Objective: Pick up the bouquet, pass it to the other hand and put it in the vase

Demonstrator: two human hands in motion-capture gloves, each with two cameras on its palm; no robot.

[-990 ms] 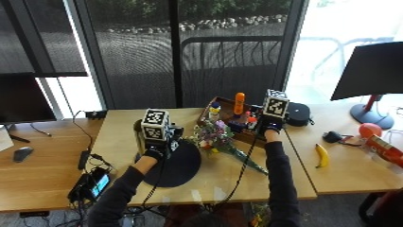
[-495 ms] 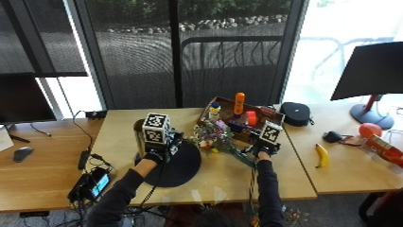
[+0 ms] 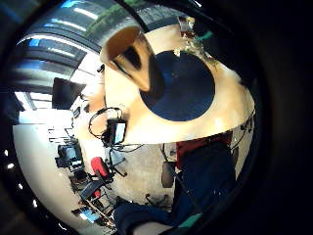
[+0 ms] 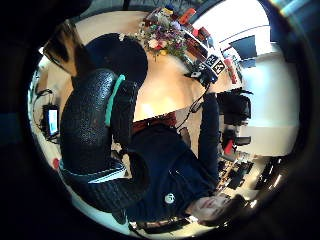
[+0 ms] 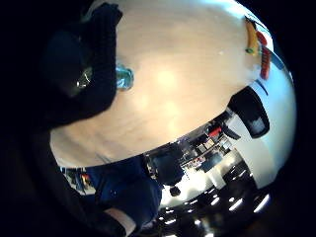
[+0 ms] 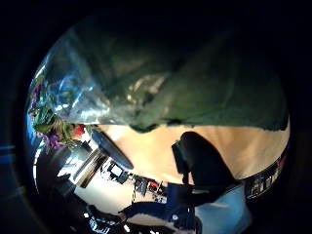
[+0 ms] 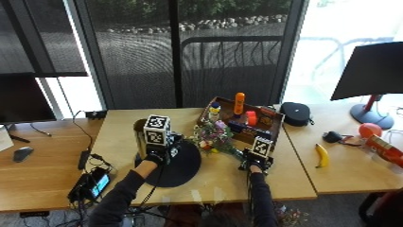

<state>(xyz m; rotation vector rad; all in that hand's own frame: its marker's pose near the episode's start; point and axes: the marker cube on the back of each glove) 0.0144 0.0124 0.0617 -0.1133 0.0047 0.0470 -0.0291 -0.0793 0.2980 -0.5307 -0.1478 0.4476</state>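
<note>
Wooden table (image 7: 207, 182) carries everything. Round black mat (image 7: 179, 165) sits at my 11 o'clock, metallic vase (image 7: 140, 135) at its far-left edge, beside my left hand (image 7: 153, 158). Bouquet (image 7: 214, 137) lies on the table at 12, blooms toward the mat, wrapped stems trailing to my right hand (image 7: 254, 165). Right palm is right over the wrap; whether the fingers pinch it, I can't tell. Left fingers curl loosely, hold nothing. Advice: grab the stems low, lift level, then hand over near the vase.
</note>
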